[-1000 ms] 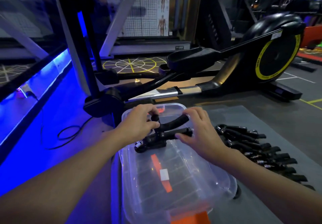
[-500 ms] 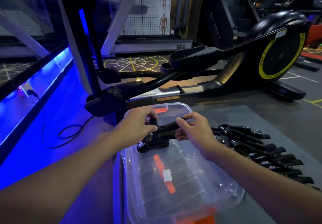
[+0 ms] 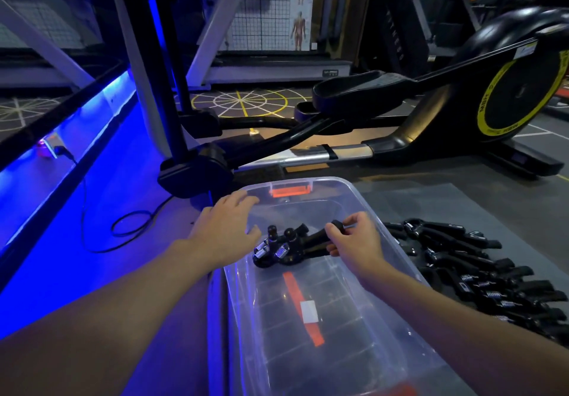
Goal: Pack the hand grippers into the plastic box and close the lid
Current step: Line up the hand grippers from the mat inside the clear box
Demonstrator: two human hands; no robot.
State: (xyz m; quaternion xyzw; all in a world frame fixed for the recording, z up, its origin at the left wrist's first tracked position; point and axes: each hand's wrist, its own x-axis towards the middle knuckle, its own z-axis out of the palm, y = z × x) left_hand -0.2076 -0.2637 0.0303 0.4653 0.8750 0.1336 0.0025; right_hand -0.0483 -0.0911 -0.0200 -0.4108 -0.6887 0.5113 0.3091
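Head view. Plastic box (image 3: 354, 192) stood on the floor against the left edge of a grey mat (image 3: 462, 205), open, with no lid that I could identify. Right hand (image 3: 357, 238) pinched the handle ends of what looked like two hand grippers (image 3: 286, 248) held together, low inside the box toward its far left corner; could not tell whether they touched the bottom. Left hand (image 3: 228, 226) was open with fingers spread and relaxed over the far left rim, thumb just beside the gripper heads; contact with the rim not determinable. A row of grippers (image 3: 480, 269) lay unpacked on the mat to the right of the box, so packing was judged barely begun. Risks: with only the handle tips pinched, the heavier spring ends hung unsupported, so the pair could swing apart or drop. If set down askew with the knobs upward, they would probably waste floor space and, once the rest were stacked on top, could hold the lid off its rim. The box looked light and thin-walled; a push on the rim might slide or flex it. Materials: box clear, glossy, rounded at the corners, ribbed across the bottom, with an orange latch (image 3: 289, 191) at the far edge and an orange strip (image 3: 303, 306) showing through the bottom. Grippers matt black, handles curved, with bright coiled metal springs and round adjuster knobs. Mat dull and flat.
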